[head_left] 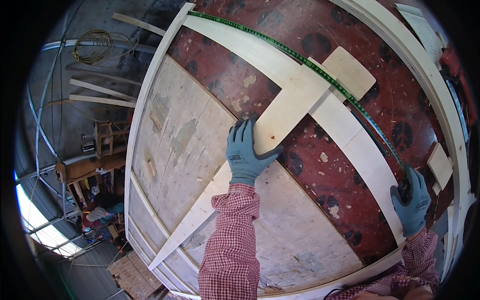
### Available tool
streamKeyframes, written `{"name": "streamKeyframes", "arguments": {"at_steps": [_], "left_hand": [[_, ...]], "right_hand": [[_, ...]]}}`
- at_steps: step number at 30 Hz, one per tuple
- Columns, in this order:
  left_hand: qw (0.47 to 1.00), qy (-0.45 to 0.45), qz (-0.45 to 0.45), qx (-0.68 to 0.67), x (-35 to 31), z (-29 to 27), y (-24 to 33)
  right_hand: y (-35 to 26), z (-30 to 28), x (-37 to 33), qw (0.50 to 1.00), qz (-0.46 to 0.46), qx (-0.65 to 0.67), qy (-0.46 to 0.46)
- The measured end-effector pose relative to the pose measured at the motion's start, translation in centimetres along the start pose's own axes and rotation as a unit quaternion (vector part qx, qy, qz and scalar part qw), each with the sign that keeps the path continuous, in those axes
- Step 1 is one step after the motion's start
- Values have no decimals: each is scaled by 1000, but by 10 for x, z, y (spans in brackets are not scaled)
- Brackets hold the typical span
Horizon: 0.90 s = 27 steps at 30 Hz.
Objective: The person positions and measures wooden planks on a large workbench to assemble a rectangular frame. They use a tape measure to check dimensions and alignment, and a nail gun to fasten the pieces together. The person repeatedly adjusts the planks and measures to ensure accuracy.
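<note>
- Left hand (246, 152), in a blue-grey glove: fingers stretched forward, thumb spread wide, laid flat over a pale, straight wooden crosspiece (295, 105). Probably pressing to steady it.
- Right hand (414, 202), gloved alike: fingers curled round a small dark tape case (403, 187) (mostly hidden, so full grip cannot be told), presumably to keep the blade taut.
- Green tape-measure blade (342, 89): runs from the right fingers, passes beyond the left fingertips, reaches a pale wooden rail (150, 90) far ahead-left. Whether it is hooked there: cannot tell. Likely laid along the long pale board (350, 142) for reading lengths.
- Rounded pale wooden plate (352, 72): ahead-right of the left fingers, near the blade.
- Dark-red, blotched surface (320, 165): right of the left thumb, beneath the boards.
</note>
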<state>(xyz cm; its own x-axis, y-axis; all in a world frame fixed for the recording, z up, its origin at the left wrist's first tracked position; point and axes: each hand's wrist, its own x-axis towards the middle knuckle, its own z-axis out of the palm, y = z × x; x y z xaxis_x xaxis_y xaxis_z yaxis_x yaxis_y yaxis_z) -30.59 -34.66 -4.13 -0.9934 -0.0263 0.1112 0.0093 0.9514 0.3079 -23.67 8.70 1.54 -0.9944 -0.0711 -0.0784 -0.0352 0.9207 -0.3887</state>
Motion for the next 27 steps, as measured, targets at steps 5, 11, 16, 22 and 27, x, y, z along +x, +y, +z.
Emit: {"name": "streamKeyframes", "arguments": {"at_steps": [5,11,16,22,27], "left_hand": [[1000,-2,-3,-1,0,0,2],[1000,-4,-2,-3,0,-2,0],[1000,-8,-8,-4,1,-2,3],[1000,-3,-4,2,1,-4,3],[1000,-1,-2,-6,2,-2,2]], "right_hand": [[1,2,0,1000,14,-9,-3],[-3,0,-1,1000,12,-2,-8],[-9,-8,-2,1000,-8,14,-16],[-12,-6,1,999,-3,48,-24],[-12,-4,3,997,3,71,-32]]}}
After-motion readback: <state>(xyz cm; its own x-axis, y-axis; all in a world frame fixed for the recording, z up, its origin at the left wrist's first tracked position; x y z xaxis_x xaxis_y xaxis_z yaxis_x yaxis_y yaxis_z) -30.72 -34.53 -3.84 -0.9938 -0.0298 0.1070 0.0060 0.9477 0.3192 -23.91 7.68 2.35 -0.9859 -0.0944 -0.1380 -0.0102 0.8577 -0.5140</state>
